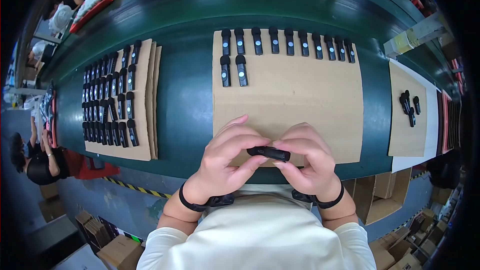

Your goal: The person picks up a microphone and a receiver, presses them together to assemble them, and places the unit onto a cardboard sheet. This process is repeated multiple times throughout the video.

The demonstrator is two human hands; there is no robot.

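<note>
Between my two hands, over the near edge of a cardboard sheet [295, 105], is a small black clip-on microphone [274, 154] with a rounded foam tip. My left hand [227, 155] pinches its foam end between thumb and fingers. The fingers and thumb of my right hand [307, 157] close on its other end. Along the sheet's far side lies a row of similar black microphones [275, 42], foam tips pointing away from me. Two more microphones [241, 72] sit below that row at the left. Most of them show a pale round spot.
At left, stacked cardboard sheets [142, 142] carry several rows of the same microphones [120, 105]. A few loose microphones [411, 106] lie on a cardboard piece [407, 140] at right. All this rests on a green work surface [185, 85]. Another person [45, 165] is at far left.
</note>
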